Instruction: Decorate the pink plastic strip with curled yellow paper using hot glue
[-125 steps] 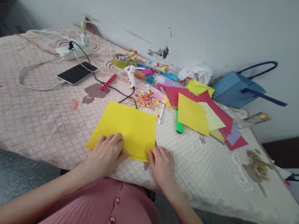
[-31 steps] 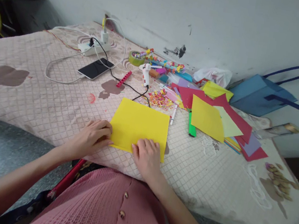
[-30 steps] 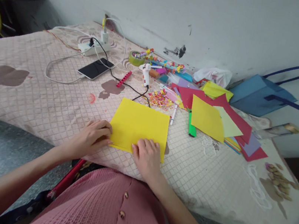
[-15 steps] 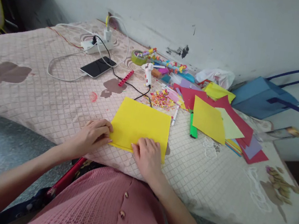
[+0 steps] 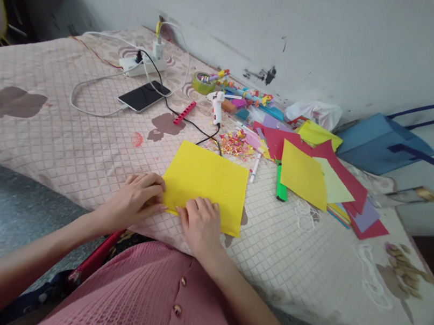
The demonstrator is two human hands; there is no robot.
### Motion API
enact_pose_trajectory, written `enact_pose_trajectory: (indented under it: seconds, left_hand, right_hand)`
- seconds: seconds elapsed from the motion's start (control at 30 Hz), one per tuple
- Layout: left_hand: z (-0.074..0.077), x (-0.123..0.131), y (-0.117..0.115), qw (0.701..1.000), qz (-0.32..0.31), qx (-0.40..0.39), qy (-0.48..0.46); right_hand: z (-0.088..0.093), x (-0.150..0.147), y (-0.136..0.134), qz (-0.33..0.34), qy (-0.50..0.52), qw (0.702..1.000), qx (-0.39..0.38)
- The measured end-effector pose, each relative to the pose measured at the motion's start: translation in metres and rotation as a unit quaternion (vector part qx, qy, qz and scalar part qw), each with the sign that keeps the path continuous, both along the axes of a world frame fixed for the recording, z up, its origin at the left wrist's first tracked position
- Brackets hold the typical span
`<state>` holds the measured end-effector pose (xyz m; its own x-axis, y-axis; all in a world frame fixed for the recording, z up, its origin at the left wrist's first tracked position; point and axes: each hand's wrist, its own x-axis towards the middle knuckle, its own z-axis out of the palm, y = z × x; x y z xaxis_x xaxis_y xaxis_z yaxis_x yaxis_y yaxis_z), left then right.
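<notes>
A bright yellow sheet point(image 5: 210, 175) lies on the cloth-covered table in front of me, with a narrow fold along its near edge. My left hand point(image 5: 141, 194) is closed at the sheet's near left corner, fingers curled over the side and thumb at the near edge. Close to it, my right hand point(image 5: 200, 222) has its fingers bent over the near edge and its thumb against the fold. The fingertips partly hide the folded strip.
Beyond the sheet are a white glue gun point(image 5: 216, 107), paper scraps point(image 5: 236, 143) and a white pen point(image 5: 255, 168). Rightward lie a green marker point(image 5: 281, 183), coloured papers point(image 5: 305, 173), white string point(image 5: 373, 278) and a blue bag point(image 5: 383, 141). A phone point(image 5: 144, 96) and power strip point(image 5: 141, 66) sit left.
My right hand has slid left along the near edge toward my left hand, uncovering the sheet's near right part. My left hand stays at the corner, its thumb slightly farther right.
</notes>
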<state>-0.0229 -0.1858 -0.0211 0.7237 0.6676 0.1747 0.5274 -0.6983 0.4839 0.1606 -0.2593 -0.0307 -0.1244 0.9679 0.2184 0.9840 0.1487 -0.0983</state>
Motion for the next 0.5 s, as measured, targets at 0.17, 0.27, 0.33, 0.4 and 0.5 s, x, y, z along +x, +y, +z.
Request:
enact_pose_trajectory:
  seconds: [0.17, 0.27, 0.33, 0.4, 0.5]
  left_hand:
    - [0.002, 0.002, -0.002, 1.000, 0.008, 0.004, 0.017]
    - [0.002, 0.002, -0.001, 1.000, 0.011, 0.001, 0.011]
    - [0.001, 0.003, -0.001, 1.000, 0.013, -0.004, 0.008]
    - [0.001, 0.003, 0.000, 1.000, 0.015, -0.006, 0.004]
    - [0.001, 0.002, 0.000, 1.000, 0.014, -0.008, 0.005]
  right_hand:
    - [0.000, 0.000, 0.000, -0.010, -0.001, 1.000, 0.004]
    - [-0.002, 0.001, -0.002, -0.017, -0.012, 1.000, 0.008]
    - [-0.004, 0.004, -0.003, -0.021, -0.018, 1.000, 0.012]
    - [-0.005, 0.008, -0.005, -0.027, -0.022, 0.999, 0.017]
    - [-0.008, 0.017, -0.010, -0.035, -0.027, 0.999, 0.029]
